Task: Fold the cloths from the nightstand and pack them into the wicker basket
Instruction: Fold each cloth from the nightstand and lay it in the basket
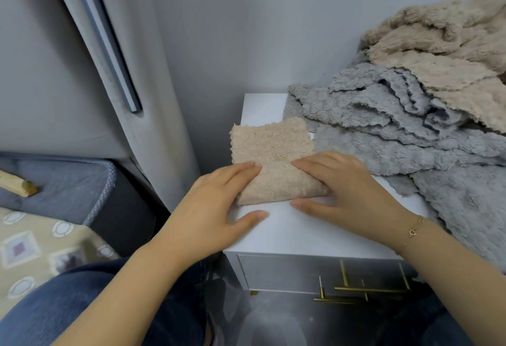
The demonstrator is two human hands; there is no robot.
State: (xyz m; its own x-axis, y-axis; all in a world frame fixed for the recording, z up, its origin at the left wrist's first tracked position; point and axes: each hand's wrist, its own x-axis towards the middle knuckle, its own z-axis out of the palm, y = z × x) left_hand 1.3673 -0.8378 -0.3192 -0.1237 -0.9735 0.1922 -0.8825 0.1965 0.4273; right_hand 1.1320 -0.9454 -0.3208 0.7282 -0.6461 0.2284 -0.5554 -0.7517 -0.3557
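A small beige fluffy cloth (271,154) lies folded on the white nightstand (306,230). My left hand (213,209) presses its near left corner with straight fingers. My right hand (347,189) lies flat on its near right corner, thumb on the bare top. A heap of grey cloths (397,132) covers the right side of the nightstand, with beige cloths (443,53) piled on top at the back right. No wicker basket shows in the view.
A grey padded headboard (82,72) and a bed with a patterned sheet (35,247) stand to the left. The nightstand's drawer front has gold handles (364,289). My knees in blue jeans (82,304) are below.
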